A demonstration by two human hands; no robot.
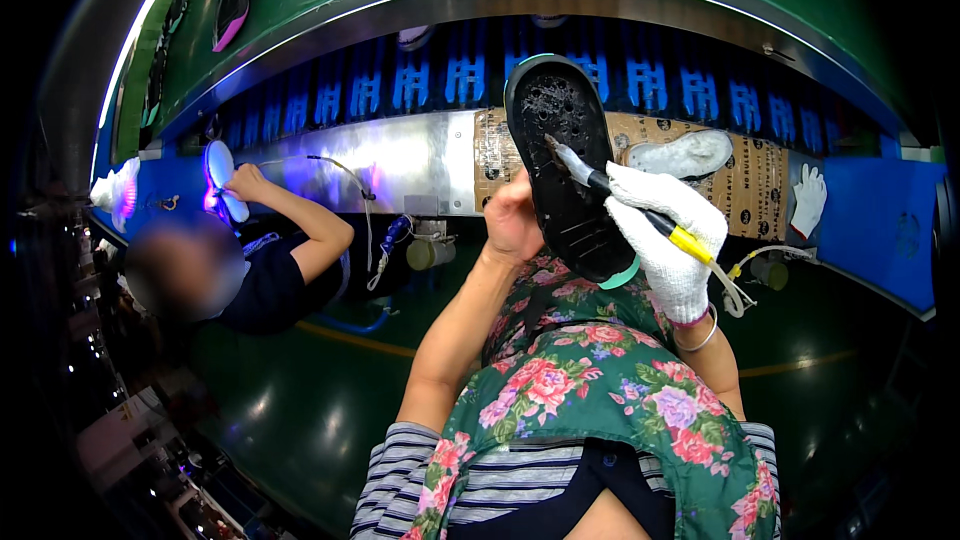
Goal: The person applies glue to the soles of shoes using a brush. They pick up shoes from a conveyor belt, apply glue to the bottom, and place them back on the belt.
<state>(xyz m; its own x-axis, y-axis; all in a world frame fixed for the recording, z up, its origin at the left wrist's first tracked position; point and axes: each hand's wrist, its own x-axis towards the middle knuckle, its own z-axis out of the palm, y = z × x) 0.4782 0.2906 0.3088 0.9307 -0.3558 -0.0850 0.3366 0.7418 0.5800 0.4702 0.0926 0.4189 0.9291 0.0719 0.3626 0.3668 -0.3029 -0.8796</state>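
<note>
A black shoe sole [575, 215] is held upright in front of me, its dark inner face toward me and a teal patch at its lower end. My bare left hand [513, 220] grips it by the left edge. In a white knitted glove, my right hand [675, 235] is closed round a brush [655, 220] with a black and yellow handle and a pale tube at its rear end. The brush tip touches or hovers just over the middle of the sole; I cannot tell which.
Behind the sole runs a metal bench [420, 165], partly covered with printed cardboard [755, 185]. On it lie a whitish shoe piece [680, 155] and a white glove [808, 200]. Blue racks [465, 65] line the back. At left, a co-worker [270, 275] holds a pale sole [218, 165].
</note>
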